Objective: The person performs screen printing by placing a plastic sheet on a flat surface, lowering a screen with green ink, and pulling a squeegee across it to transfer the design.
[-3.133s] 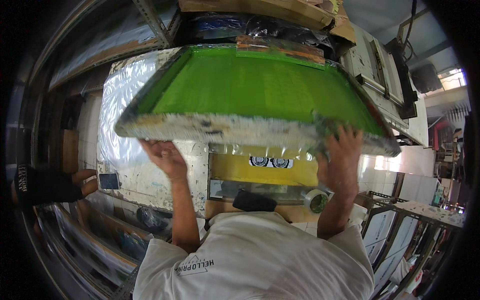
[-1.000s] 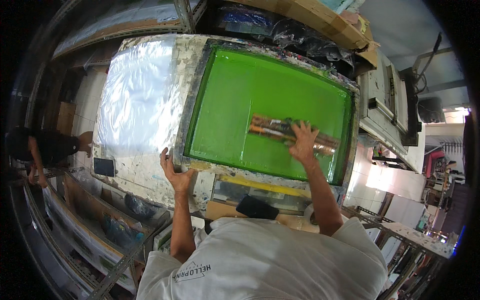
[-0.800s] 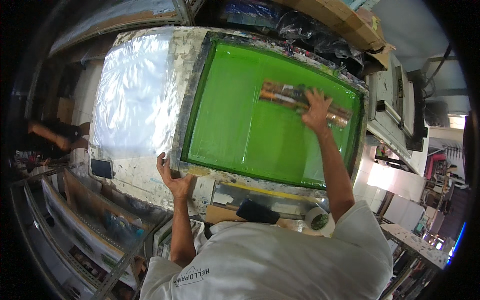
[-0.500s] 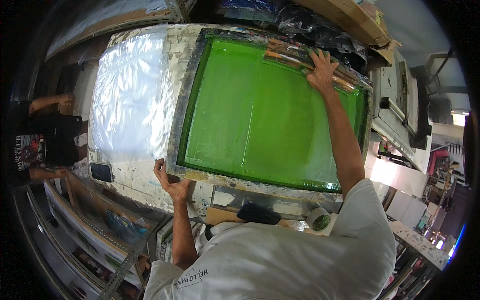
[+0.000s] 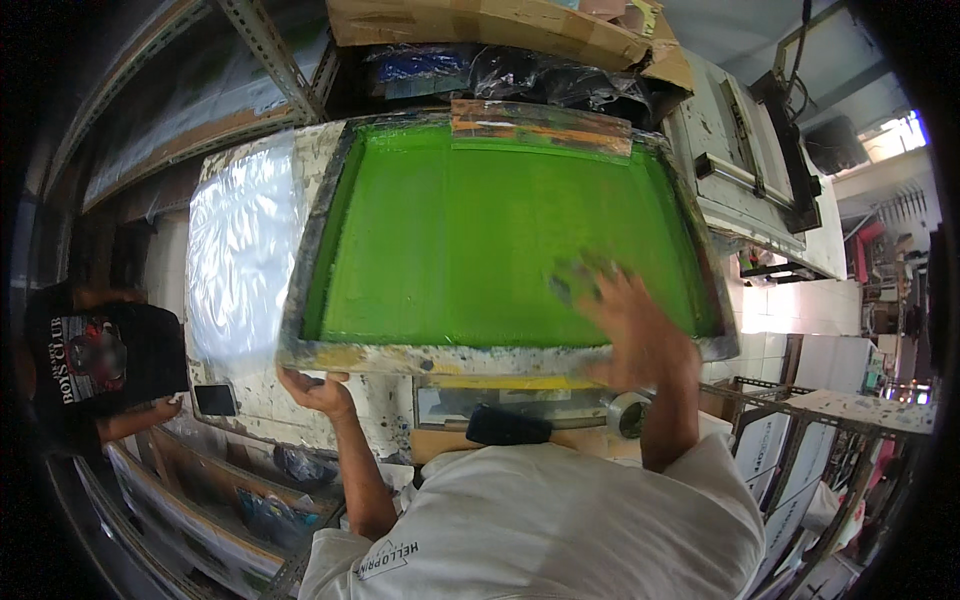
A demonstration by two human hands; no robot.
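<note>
A large screen-printing frame (image 5: 480,360) lies on the worktable, its mesh coated with green ink (image 5: 450,240). My left hand (image 5: 318,392) grips the frame's near left corner, fingers curled beneath the edge, and that near side looks raised. Over the right part of the green mesh hovers my right hand (image 5: 630,320), blurred by motion, its fingers spread with nothing visible in them. A wide squeegee (image 5: 540,127) with a worn wooden handle rests along the frame's far side. Left of the frame, a shiny stack of clear plastic sheets (image 5: 243,255) covers the table.
A dark phone (image 5: 508,425) and a roll of tape (image 5: 628,413) sit close to my body. Another dark flat device (image 5: 213,400) lies at the table's left corner. A co-worker (image 5: 110,355) stands at the left. Cardboard (image 5: 500,30) and metal shelving (image 5: 275,60) border the far side.
My right hand has come off the squeegee and swung back toward me over the mesh. The frame's near side seems lifted, with my left hand now under its corner. The view has shifted.
</note>
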